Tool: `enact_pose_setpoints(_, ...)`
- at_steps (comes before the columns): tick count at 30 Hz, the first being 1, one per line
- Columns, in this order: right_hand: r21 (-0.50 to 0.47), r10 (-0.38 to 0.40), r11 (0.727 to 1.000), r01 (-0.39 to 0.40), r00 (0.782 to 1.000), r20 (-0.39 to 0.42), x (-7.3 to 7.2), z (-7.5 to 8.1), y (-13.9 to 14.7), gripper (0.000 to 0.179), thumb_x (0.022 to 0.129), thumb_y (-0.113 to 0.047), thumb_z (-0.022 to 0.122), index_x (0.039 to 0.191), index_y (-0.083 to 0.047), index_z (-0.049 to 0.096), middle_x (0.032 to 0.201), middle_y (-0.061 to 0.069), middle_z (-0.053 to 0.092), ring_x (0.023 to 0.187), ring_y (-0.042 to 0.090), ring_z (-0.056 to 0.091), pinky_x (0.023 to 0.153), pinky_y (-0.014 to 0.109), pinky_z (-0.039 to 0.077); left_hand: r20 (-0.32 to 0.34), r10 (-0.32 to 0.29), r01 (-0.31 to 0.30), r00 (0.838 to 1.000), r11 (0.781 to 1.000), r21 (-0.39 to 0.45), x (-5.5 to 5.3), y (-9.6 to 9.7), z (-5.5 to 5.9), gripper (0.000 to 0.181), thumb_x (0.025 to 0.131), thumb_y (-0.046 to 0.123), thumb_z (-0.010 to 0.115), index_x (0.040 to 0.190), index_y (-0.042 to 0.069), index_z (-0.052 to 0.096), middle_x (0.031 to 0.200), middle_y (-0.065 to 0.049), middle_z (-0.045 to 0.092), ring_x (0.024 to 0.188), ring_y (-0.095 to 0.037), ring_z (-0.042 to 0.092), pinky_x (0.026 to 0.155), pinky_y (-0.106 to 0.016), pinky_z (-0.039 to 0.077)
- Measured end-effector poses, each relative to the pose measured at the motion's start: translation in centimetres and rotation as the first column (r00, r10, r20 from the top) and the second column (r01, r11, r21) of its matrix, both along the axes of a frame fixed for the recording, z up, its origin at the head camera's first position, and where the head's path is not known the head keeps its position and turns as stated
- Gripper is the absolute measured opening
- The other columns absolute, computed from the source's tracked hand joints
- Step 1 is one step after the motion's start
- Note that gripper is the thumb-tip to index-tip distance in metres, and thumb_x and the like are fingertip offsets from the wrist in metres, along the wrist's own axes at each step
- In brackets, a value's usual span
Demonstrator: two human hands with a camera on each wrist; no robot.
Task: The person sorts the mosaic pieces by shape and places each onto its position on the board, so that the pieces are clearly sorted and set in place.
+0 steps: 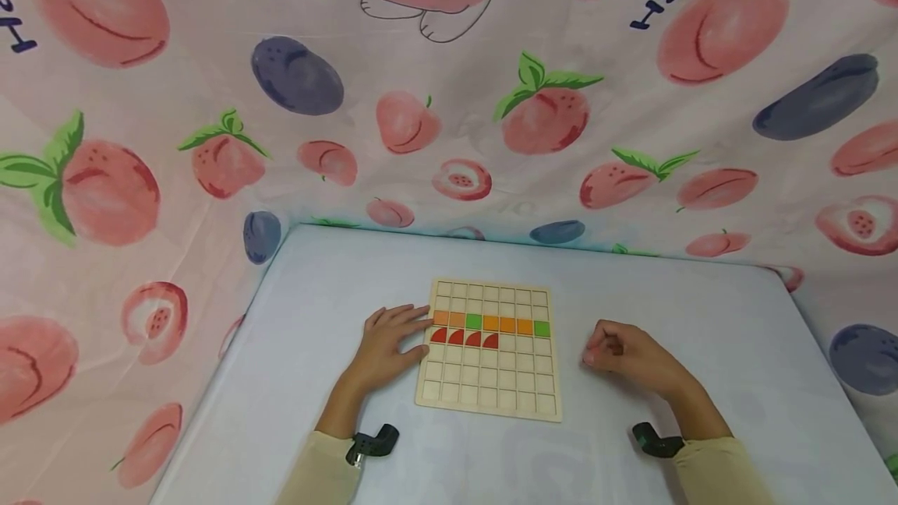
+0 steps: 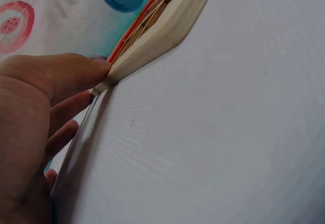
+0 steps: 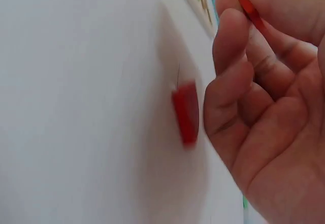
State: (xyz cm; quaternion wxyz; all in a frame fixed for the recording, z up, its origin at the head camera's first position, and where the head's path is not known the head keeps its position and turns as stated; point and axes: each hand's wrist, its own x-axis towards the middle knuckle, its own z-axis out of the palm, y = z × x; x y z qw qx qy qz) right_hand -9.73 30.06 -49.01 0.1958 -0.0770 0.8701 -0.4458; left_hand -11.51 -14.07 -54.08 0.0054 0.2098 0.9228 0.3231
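A wooden grid board [image 1: 496, 380] lies on the table. One row holds orange squares [image 1: 508, 325] and green squares [image 1: 473, 322]; below it, red quarter-circle pieces [image 1: 474, 339] fill the row's left part. My left hand [image 1: 388, 344] rests at the board's left edge, fingers spread and mostly straight; in the left wrist view its thumb [image 2: 84, 71] touches the wooden rim. Right of the board, my right hand [image 1: 627, 354] pinches a thin red piece [image 3: 249, 8], seen edge-on in the right wrist view. Another red piece [image 3: 186, 115], blurred, shows beside the curled lower fingers.
The board sits on a white tabletop [image 1: 337, 263]. A fruit-printed cloth [image 1: 393, 45] rises behind the table and along its sides. Dark devices are strapped at the left wrist [image 1: 375, 443] and the right wrist [image 1: 655, 440], by beige sleeves.
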Motion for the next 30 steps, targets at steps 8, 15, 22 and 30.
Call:
enact_pose_setpoints(8, -0.091, -0.08, 0.992, 0.082, 0.997, 0.021, -1.4, -0.1, -3.2, 0.021, 0.087, -0.025, 0.081, 0.088, -0.01, 0.066, 0.09, 0.01, 0.077, 0.058, 0.01, 0.051, 0.049, 0.022, 0.04, 0.002, -0.001, 0.001, 1.0, 1.0, 0.006, 0.1, 0.0, 0.2, 0.046, 0.091, 0.03, 0.073, 0.136, 0.022, 0.068, 0.152, 0.003, 0.056, 0.147, -0.026, 0.042, 0.121, -0.061, 0.017)
enact_pose_setpoints(15, -0.171, -0.054, 0.984, 0.058, 0.998, 0.024, -1.9, -0.5, -5.5, 0.019, 0.09, -0.021, 0.079, 0.103, -0.009, 0.072, 0.099, 0.011, 0.075, 0.086, 0.023, 0.07, 0.079, 0.023, 0.056, 0.011, -0.002, 0.002, 1.0, 1.0, 0.005, 0.1, 0.0, 0.2, 0.046, 0.091, 0.03, 0.073, 0.136, 0.022, 0.068, 0.153, 0.004, 0.055, 0.147, -0.026, 0.042, 0.121, -0.061, 0.017)
enact_pose_setpoints(22, -0.25, -0.068, 0.965, 0.076, 0.997, 0.037, -2.2, -1.1, -7.1, 0.025, 0.093, -0.017, 0.075, 0.111, -0.001, 0.071, 0.107, 0.016, 0.076, 0.093, 0.019, 0.073, 0.082, 0.021, 0.058, 0.01, -0.002, 0.002, 1.0, 1.0, 0.002, 0.1, 0.0, 0.2, 0.046, 0.091, 0.03, 0.073, 0.136, 0.022, 0.068, 0.153, 0.004, 0.055, 0.147, -0.025, 0.042, 0.121, -0.061, 0.017)
enact_pose_setpoints(30, -0.192, -0.14, 0.972, 0.137, 0.99, -0.001, -2.5, -1.7, -8.5, 0.021, 0.091, -0.017, 0.077, 0.11, -0.007, 0.073, 0.107, 0.01, 0.074, 0.086, 0.018, 0.067, 0.075, 0.023, 0.055, -0.003, 0.006, -0.006, 1.0, 1.0, -0.001, 0.1, 0.0, 0.0, 0.045, 0.091, 0.031, 0.073, 0.135, 0.023, 0.068, 0.152, 0.005, 0.056, 0.146, -0.025, 0.043, 0.121, -0.06, 0.018)
